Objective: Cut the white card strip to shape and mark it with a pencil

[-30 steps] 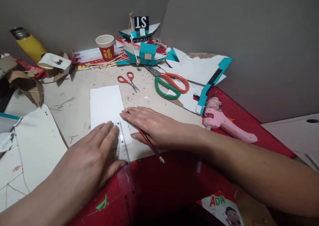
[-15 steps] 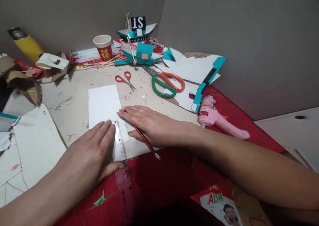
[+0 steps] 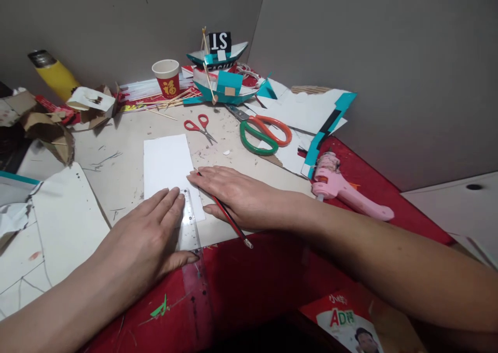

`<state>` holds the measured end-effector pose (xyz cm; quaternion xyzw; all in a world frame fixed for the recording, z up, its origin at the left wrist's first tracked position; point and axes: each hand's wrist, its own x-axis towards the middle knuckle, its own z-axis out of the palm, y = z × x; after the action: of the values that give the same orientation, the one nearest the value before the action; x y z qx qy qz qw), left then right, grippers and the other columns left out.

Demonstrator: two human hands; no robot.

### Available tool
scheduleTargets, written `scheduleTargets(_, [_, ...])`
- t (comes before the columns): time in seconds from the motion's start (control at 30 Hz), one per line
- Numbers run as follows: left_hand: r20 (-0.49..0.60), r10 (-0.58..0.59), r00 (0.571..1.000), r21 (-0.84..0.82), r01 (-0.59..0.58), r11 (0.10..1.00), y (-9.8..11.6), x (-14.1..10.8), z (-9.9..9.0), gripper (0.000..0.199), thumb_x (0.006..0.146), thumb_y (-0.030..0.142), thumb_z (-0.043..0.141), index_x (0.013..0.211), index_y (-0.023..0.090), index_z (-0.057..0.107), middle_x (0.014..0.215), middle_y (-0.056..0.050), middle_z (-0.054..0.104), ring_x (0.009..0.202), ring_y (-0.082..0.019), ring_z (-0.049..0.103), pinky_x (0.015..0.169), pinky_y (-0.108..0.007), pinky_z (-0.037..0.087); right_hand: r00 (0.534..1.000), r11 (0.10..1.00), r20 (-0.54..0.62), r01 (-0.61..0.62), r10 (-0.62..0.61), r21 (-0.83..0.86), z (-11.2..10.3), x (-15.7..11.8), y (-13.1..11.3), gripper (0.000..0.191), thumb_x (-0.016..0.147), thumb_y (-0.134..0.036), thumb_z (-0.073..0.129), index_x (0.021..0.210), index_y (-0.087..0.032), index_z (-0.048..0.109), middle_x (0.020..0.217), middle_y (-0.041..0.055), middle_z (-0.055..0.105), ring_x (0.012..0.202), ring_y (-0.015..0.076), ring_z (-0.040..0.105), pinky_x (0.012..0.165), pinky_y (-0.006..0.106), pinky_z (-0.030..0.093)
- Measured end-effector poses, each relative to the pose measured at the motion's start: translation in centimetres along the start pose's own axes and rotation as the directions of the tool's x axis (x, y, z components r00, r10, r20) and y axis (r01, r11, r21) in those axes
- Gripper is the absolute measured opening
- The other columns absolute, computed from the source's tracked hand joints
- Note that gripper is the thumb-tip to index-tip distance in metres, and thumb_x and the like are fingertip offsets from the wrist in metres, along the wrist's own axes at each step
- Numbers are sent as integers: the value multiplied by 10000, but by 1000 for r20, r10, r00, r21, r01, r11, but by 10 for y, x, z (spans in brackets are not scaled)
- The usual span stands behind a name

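A white rectangular card (image 3: 167,161) lies near the front edge of the pale board. Across its lower right part runs a clear ruler (image 3: 189,223), which reaches past the board's edge over the red surface. My left hand (image 3: 155,231) presses on the ruler, fingers together and thumb at the ruler's lower stretch. To the right, my right hand (image 3: 229,194) lies palm down with its fingertips at the card's right edge. A red and black pencil (image 3: 232,221) passes under that hand, its end sticking out toward me.
Small red scissors (image 3: 201,128) and large green and orange scissors (image 3: 260,134) lie beyond the hands. A pink glue gun (image 3: 342,189) is at right. Behind stand paper boats (image 3: 227,88), a red and white cup (image 3: 167,79) and a yellow bottle (image 3: 56,75). Cardboard scraps (image 3: 50,135) lie left.
The whole view has shifted slightly, so things appear a little further right. Both hands, the ruler, card and pencil keep nearly the same places relative to one another.
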<state>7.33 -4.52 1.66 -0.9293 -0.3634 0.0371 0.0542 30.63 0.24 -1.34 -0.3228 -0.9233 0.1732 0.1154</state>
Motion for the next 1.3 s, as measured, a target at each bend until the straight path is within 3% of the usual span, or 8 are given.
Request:
scheduleTargets(0.9, [146,-69,987,-22,72,997,1,2,-7,875,807,669,537,1412,41,458,1467,-212,447,1328,-388,459,1037,-523,459,1000,999,-7,5,-4,52,-4,0,-3,580,923,-238,559,1443,-43,389,1469,262,425,1387,322,373,1120,541,333])
scheduleTargets(1.3, [139,-75,987,-45,82,996,-2,5,-5,875,802,683,533,1405,51,471,1472,-211,453,1321,-396,466,1028,-537,459,1000,1000,5,8,-8,-3,-2,0,-1,595,938,-254,547,1464,-46,360,1488,245,405,1399,314,354,1138,493,319])
